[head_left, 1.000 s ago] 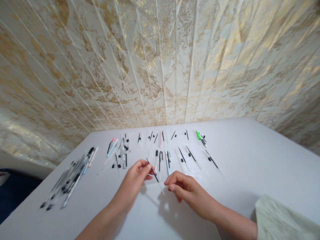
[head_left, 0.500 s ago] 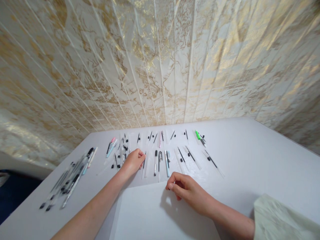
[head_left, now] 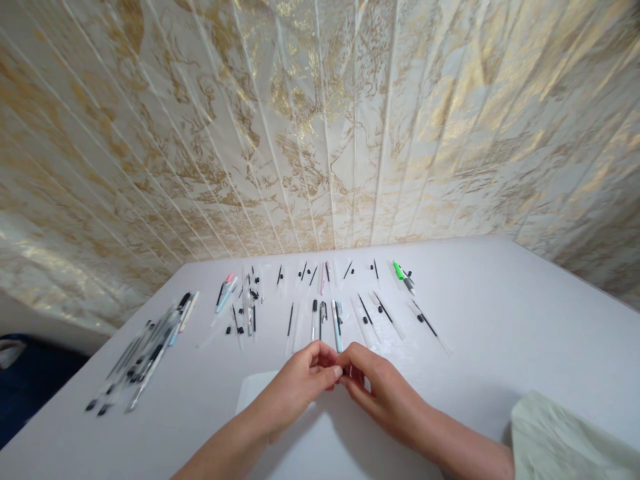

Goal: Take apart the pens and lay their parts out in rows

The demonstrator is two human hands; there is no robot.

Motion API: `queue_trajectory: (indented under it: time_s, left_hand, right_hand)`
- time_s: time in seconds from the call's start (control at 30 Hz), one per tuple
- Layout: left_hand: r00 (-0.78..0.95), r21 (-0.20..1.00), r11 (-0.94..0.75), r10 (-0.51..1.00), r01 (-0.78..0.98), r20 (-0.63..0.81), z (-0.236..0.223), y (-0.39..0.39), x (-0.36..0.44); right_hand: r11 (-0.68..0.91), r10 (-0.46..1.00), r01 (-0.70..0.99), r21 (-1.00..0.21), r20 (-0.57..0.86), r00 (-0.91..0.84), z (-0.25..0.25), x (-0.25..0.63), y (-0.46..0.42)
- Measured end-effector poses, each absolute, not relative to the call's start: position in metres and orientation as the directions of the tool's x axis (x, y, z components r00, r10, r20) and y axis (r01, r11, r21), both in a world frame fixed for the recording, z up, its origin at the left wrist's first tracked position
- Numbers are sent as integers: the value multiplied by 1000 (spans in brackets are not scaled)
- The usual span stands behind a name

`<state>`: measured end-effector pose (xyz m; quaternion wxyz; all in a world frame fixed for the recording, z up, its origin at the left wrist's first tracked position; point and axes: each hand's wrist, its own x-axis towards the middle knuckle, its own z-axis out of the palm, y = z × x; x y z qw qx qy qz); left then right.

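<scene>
My left hand (head_left: 313,377) and my right hand (head_left: 373,380) meet over the front of the table, fingertips touching. A small black pen part (head_left: 344,371) shows between the pinched fingers of my right hand; its exact kind is too small to tell. My left hand is also pinched, and what it may hold is hidden. Just beyond them lie a black ink refill (head_left: 291,320), a clear pen barrel (head_left: 296,328), a black-capped pen (head_left: 314,317) and a light blue pen (head_left: 335,325). Under my hands is a white sheet (head_left: 320,440).
A pile of pens (head_left: 143,357) lies at the left. Loose pen parts (head_left: 250,307) are clustered nearer the middle. Refills, barrels and black caps lie in two rows, with a green highlighter (head_left: 398,270) at the back right. A patterned curtain (head_left: 310,133) hangs behind the table.
My left hand has moved from beside the refill, right and toward me, to meet my right hand. The refill and barrel stay on the table. My right hand has barely moved.
</scene>
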<state>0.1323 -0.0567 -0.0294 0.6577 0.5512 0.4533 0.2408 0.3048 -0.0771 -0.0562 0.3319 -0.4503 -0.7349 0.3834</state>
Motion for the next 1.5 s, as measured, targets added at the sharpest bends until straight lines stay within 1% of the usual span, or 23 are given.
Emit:
queue_trajectory:
  time_s: [0.13,0.3,0.4,0.47,0.53,0.6,0.63,0.67,0.73,0.8,0.9,1.0,1.07,1.23,1.4,1.5]
  left_hand:
    - [455,929,318,810,188,-369,-33,-54,135]
    - [446,923,306,810,233,-381,-32,-57,139]
    - [411,921,233,841,314,-353,-33,-51,136]
    - [318,902,97,915,421,-247,-36,-40,130]
    - [204,811,-89,978,578,-38,-40,-25,121]
    - [151,637,-223,974,738,167,-45,-9,110]
    - [151,549,-253,962,797,226,-47,-1,104]
    - [154,473,-266,953,840,261,-49,6,99]
    - [163,366,-267,943,891,291,-54,17,91]
    - [165,301,-254,942,919,292,-57,24,87]
    - [158,245,-224,952,943,261,-61,28,85]
    - [152,224,-205,960,953,234,-62,28,86]
    - [151,235,-202,964,951,220,-61,26,87]
    - [169,298,-223,966,928,197,-58,19,85]
    - [178,373,-249,961,894,214,-57,5,80]
    - [161,398,-243,960,885,229,-57,-5,73]
  right_hand:
    - [427,878,480,-767,224,-423,-60,306,-78]
    - [473,862,541,-695,238,-447,-63,306,-76]
    - [459,867,531,-712,229,-443,-63,307,-77]
    - [438,877,527,-728,218,-428,-63,307,-78]
    - [425,883,537,-729,202,-424,-62,308,-78]
    - [422,881,543,-726,187,-436,-61,309,-78]
    - [422,878,542,-727,180,-443,-60,309,-78]
    - [422,876,541,-728,175,-449,-60,309,-77]
    - [425,874,540,-727,174,-455,-60,309,-77]
    - [431,870,540,-723,175,-460,-60,309,-76]
    - [442,863,540,-717,175,-474,-60,309,-76]
    - [446,857,545,-709,165,-488,-61,309,-75]
    - [446,858,549,-707,162,-488,-61,309,-75]
    - [443,862,563,-698,159,-481,-61,310,-75]
    - [444,861,555,-703,163,-482,-61,310,-76]
    - [427,864,560,-710,138,-484,-60,309,-76]
